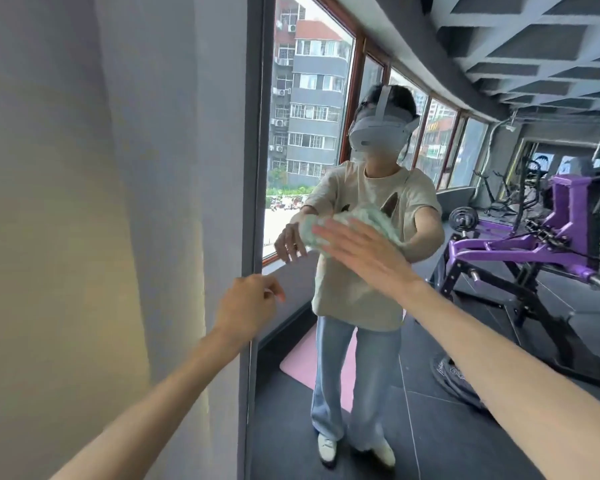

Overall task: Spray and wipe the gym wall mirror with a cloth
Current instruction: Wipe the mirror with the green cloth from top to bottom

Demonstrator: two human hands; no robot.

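The wall mirror (465, 341) fills the right side of the view, bounded on its left by a dark grey frame (257, 168). My right hand (361, 251) lies flat with straight fingers and presses a pale green fluffy cloth (309, 233) against the glass at about chest height. My left hand (246, 303) hovers just in front of the mirror's left edge, lower than the right hand, with its fingers loosely curled and nothing in it. The glass reflects me, both arms and the cloth. No spray bottle is in view.
A plain grey wall (101, 202) runs along the left of the mirror. The reflection shows a purple weight machine (534, 244), a pink mat (302, 368) on dark floor tiles, exercise bikes and a row of windows behind me.
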